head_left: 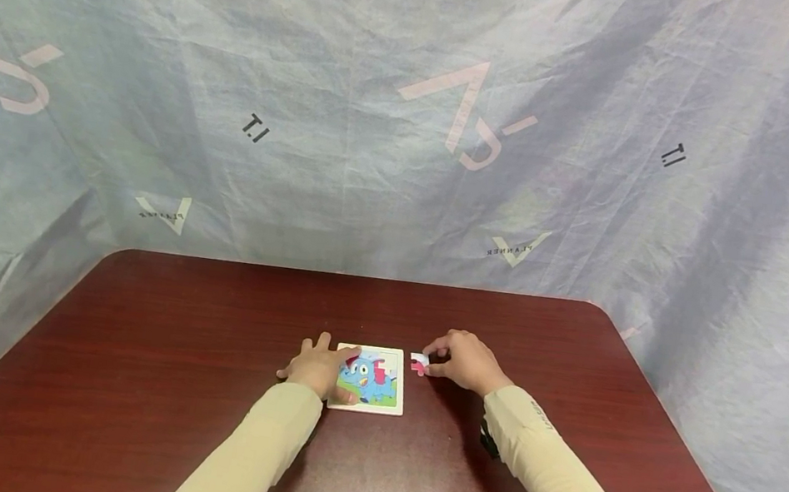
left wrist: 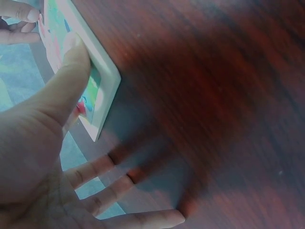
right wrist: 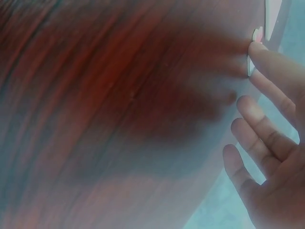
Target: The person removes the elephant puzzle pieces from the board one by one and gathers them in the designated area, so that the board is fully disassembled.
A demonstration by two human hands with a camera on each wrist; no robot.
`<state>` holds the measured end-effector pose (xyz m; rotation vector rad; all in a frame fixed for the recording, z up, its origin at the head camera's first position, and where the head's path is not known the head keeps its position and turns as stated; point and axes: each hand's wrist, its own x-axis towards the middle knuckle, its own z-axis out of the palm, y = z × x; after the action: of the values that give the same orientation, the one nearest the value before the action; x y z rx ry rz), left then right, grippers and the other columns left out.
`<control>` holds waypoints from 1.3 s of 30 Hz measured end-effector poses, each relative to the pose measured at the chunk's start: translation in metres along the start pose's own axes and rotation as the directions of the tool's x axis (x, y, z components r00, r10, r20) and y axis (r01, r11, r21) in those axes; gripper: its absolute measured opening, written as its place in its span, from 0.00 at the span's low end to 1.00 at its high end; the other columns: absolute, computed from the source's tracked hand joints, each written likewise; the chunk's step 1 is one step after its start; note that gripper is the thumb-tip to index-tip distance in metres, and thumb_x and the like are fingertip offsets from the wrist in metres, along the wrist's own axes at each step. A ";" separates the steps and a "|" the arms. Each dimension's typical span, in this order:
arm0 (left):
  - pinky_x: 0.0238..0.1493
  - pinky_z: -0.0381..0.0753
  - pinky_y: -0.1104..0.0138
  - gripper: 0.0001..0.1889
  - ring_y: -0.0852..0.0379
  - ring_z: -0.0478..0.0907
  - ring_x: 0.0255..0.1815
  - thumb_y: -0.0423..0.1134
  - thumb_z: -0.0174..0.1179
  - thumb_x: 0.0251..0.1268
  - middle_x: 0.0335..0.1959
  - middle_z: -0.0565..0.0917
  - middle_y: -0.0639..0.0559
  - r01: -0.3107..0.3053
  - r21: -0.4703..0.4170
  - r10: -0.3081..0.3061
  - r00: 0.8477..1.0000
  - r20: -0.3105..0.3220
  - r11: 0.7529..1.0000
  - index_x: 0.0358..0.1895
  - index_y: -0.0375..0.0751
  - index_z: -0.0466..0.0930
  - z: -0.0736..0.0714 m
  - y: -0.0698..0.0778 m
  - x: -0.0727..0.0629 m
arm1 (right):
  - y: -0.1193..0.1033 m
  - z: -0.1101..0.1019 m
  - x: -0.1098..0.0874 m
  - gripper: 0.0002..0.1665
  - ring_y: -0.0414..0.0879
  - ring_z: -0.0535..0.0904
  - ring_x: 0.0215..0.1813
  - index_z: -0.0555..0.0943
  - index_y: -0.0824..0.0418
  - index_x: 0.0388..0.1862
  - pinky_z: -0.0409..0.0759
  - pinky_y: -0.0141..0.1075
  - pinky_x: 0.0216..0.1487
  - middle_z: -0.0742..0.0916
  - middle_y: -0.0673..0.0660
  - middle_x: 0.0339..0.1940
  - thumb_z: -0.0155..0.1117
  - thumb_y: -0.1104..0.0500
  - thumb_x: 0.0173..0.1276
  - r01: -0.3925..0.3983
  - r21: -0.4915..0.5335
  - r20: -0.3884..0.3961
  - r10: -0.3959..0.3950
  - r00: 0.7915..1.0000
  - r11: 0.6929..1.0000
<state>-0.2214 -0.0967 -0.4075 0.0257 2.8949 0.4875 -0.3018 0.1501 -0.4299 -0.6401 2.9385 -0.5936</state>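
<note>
A small jigsaw puzzle board (head_left: 399, 405) with a white frame and a blue cartoon animal on green lies flat on the table. At its left edge is my left hand (head_left: 315, 371), fingers spread on the tabletop; in the left wrist view its thumb (left wrist: 76, 62) lies over the frame and picture. A pale vacant spot shows in the picture's upper right. Just right of the board, my right hand (head_left: 469, 363) pinches a white and pink puzzle piece (head_left: 418, 364) between thumb and index finger, close over the table. Its other fingers (right wrist: 257, 136) are loosely bent.
The dark red wooden table (head_left: 203, 312) has rounded far corners. A grey cloth curtain (head_left: 348, 147) printed with letters hangs behind it and along both sides. A dark band (head_left: 489, 439) shows at the right wrist.
</note>
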 end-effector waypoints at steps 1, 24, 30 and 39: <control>0.51 0.72 0.25 0.42 0.31 0.62 0.69 0.47 0.79 0.51 0.71 0.64 0.36 0.000 -0.003 0.000 1.000 0.000 1.000 0.73 0.55 0.72 0.001 0.000 0.000 | 0.000 0.000 0.000 0.14 0.44 0.77 0.42 0.91 0.52 0.45 0.78 0.43 0.42 0.84 0.50 0.36 0.81 0.56 0.59 -0.001 0.001 -0.001 0.001 1.000 1.000; 0.50 0.70 0.24 0.43 0.31 0.63 0.66 0.45 0.81 0.48 0.68 0.66 0.36 0.004 -0.030 -0.005 1.000 -0.017 1.000 0.72 0.54 0.74 0.002 -0.001 0.002 | -0.002 0.003 -0.005 0.15 0.46 0.80 0.47 0.91 0.49 0.47 0.81 0.45 0.46 0.87 0.48 0.41 0.80 0.53 0.59 0.011 -0.076 -0.024 -0.012 1.000 0.997; 0.50 0.70 0.23 0.43 0.31 0.62 0.67 0.45 0.81 0.49 0.70 0.64 0.36 0.001 -0.035 -0.001 1.000 -0.009 0.999 0.72 0.53 0.73 0.002 -0.001 0.003 | -0.002 0.002 -0.007 0.16 0.49 0.79 0.51 0.91 0.48 0.47 0.80 0.48 0.50 0.86 0.51 0.43 0.80 0.52 0.60 -0.021 -0.054 -0.025 0.020 0.999 0.998; 0.49 0.71 0.24 0.43 0.32 0.63 0.65 0.45 0.81 0.48 0.67 0.66 0.36 0.005 -0.017 -0.006 1.000 -0.017 1.000 0.72 0.53 0.74 0.004 -0.001 0.005 | 0.003 0.004 -0.004 0.16 0.49 0.77 0.50 0.91 0.49 0.48 0.79 0.46 0.49 0.86 0.50 0.41 0.79 0.51 0.60 0.007 -0.044 -0.019 -0.008 1.000 0.999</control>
<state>-0.2257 -0.0962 -0.4125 0.0109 2.9060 0.5141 -0.2988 0.1531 -0.4344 -0.6535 2.9756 -0.5406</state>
